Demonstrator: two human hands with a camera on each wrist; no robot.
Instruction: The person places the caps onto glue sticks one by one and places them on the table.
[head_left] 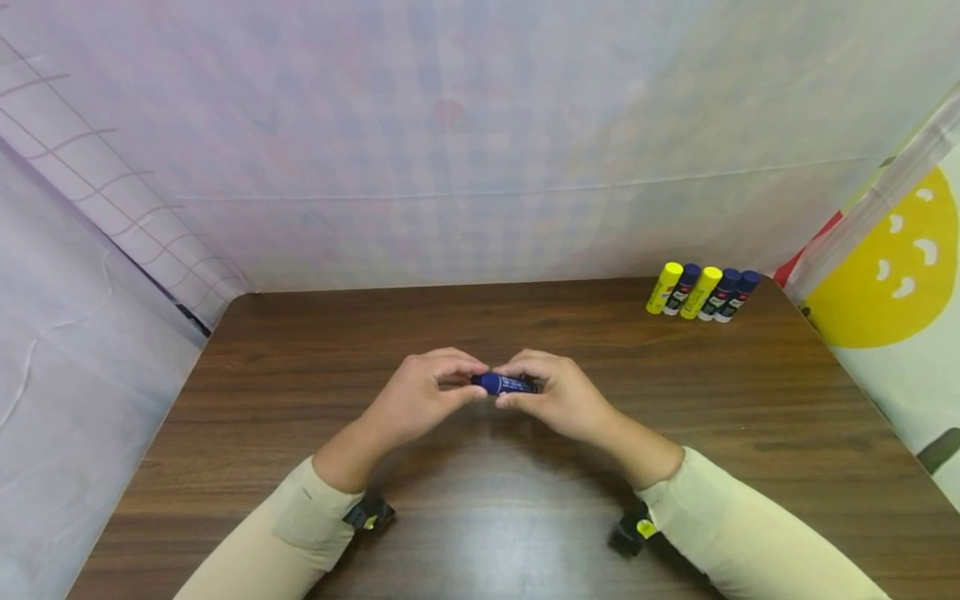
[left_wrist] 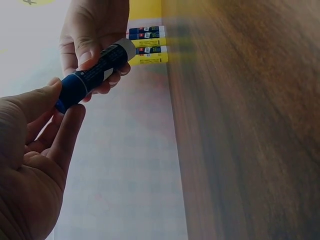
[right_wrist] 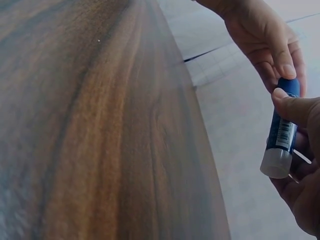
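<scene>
A glue stick (head_left: 513,385) with a blue cap, dark blue label and whitish base is held between both hands over the middle of the table. My left hand (head_left: 420,393) pinches the blue cap (left_wrist: 73,91) between thumb and fingers, as the left wrist view shows. Around the labelled body, my right hand (head_left: 567,397) grips with its thumb on top and fingers beneath. The whitish base (right_wrist: 276,163) sticks out past the right fingers in the right wrist view, with a barcode on the label above it.
Several more glue sticks stand in a row at the table's back right corner, yellow ones (head_left: 699,293) among dark blue ones (head_left: 738,296). The brown wooden table (head_left: 315,333) ends against a pale cloth backdrop (head_left: 420,167). A yellow printed shape (head_left: 885,275) shows on the right.
</scene>
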